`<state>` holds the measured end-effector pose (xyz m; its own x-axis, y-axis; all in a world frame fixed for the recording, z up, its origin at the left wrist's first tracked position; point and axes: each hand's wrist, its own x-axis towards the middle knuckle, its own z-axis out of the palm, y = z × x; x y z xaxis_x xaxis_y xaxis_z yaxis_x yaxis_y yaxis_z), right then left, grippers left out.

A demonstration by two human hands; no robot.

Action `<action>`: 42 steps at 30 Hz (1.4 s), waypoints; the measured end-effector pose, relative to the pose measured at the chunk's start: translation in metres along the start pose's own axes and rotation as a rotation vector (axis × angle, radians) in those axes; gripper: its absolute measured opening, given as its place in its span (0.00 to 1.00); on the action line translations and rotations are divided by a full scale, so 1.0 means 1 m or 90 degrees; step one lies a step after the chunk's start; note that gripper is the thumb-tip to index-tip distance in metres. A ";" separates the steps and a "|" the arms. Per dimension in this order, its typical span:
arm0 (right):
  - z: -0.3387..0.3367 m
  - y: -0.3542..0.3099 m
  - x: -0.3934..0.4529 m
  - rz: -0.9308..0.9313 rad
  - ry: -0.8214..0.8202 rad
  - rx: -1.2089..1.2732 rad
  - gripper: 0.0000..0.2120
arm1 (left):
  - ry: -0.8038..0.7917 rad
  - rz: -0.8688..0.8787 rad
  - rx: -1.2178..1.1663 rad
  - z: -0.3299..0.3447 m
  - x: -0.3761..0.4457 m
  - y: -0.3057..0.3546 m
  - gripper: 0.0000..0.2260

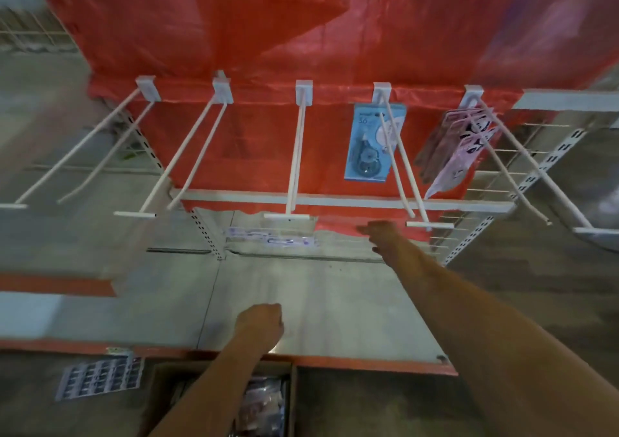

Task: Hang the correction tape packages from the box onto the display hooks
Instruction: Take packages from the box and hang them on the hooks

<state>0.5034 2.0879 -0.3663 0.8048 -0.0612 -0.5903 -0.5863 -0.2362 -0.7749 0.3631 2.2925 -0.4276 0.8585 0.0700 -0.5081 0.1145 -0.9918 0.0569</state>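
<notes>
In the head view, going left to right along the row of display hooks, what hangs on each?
First hook bare → second hook bare → third hook bare → blue package → pink packages.

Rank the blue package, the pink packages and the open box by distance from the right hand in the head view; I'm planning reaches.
From the right hand:
1. Blue package, just above.
2. Pink packages, upper right.
3. Open box, bottom, below the shelf.
</notes>
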 end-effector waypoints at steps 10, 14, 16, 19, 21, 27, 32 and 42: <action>0.131 0.093 -0.018 -0.220 -0.327 -0.632 0.21 | -0.043 -0.143 -0.070 0.080 -0.028 -0.089 0.14; 0.181 0.147 -0.020 -0.303 -0.429 -0.811 0.22 | -0.031 -0.213 -0.109 0.128 -0.043 -0.127 0.14; 0.199 0.175 -0.017 -0.321 -0.454 -0.854 0.22 | -0.063 -0.247 -0.128 0.155 -0.051 -0.140 0.15; 0.221 0.222 -0.005 -0.339 -0.471 -0.907 0.18 | -0.093 -0.272 -0.122 0.207 -0.057 -0.158 0.16; 0.234 0.255 0.005 -0.330 -0.471 -0.943 0.17 | -0.097 -0.285 -0.128 0.243 -0.058 -0.169 0.16; 0.274 0.361 0.049 -0.312 -0.489 -1.022 0.16 | -0.105 -0.313 -0.151 0.340 -0.034 -0.200 0.15; 0.312 0.434 0.094 -0.345 -0.495 -1.000 0.16 | -0.042 -0.324 -0.139 0.398 0.017 -0.225 0.16; 0.358 0.489 0.158 -0.733 -0.458 -1.019 0.16 | 0.063 -0.280 -0.076 0.455 0.113 -0.281 0.21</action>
<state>0.3108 2.3093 -0.9196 0.2609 0.8935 -0.3655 0.9241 -0.3406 -0.1730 0.2006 2.5307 -0.8923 0.7583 0.4966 -0.4223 0.5300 -0.8468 -0.0443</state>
